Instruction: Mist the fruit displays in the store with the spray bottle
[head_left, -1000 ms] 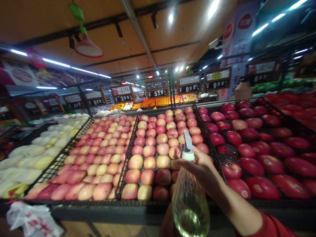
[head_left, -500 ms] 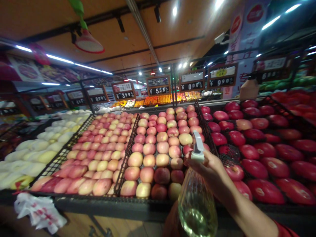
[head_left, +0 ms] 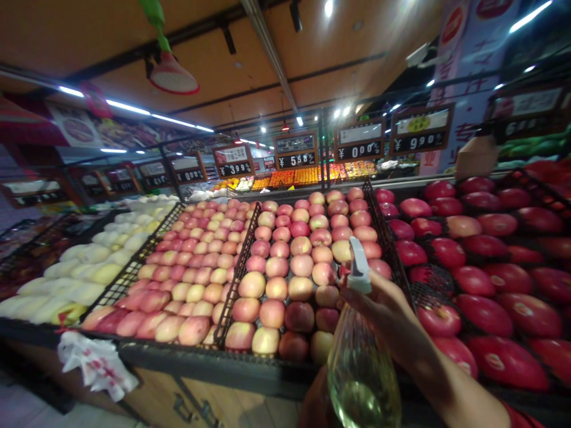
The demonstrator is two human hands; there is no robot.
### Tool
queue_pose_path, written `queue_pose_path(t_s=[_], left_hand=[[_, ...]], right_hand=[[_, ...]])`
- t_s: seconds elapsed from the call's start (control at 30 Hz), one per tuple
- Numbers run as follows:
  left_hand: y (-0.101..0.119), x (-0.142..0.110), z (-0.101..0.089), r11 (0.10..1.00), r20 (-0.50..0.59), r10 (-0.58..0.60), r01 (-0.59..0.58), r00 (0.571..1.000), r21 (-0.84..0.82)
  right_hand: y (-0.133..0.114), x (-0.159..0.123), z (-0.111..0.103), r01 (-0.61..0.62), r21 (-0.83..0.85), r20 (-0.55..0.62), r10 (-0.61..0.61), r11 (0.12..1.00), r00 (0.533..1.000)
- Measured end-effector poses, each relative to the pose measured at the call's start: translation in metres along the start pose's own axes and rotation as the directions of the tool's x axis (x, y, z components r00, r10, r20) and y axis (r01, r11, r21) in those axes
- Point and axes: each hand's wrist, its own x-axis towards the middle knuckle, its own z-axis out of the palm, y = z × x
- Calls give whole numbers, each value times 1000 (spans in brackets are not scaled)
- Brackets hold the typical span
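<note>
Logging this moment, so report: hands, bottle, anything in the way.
Right hand gripping spray bottle by the neck. Left hand probably the shadowed shape beside it, grip unclear. Spray head up. Apples in black crates directly ahead.

The spray bottle (head_left: 363,368) is cut off below, the leftmost price sign (head_left: 38,191) blurred.

A red-rimmed lamp (head_left: 175,77) hangs under the ceiling (head_left: 107,35). Several framed price signs (head_left: 296,161) make a row. On the left, a white plastic bag (head_left: 96,364) with red print hangs at the display stand's (head_left: 187,361) front.
</note>
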Motion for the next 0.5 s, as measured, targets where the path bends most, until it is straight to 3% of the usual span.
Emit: queue_pose_path(t_s=[0.3, 0.5], left_hand=[[-33, 17, -2, 976, 10, -84, 84, 996, -200], [-50, 27, -3, 997, 2, 26, -26, 1000, 78]], right_hand=[[10, 7, -4, -80, 31, -50, 82, 996, 995], [17, 10, -10, -133, 11, -152, 134, 991, 979]])
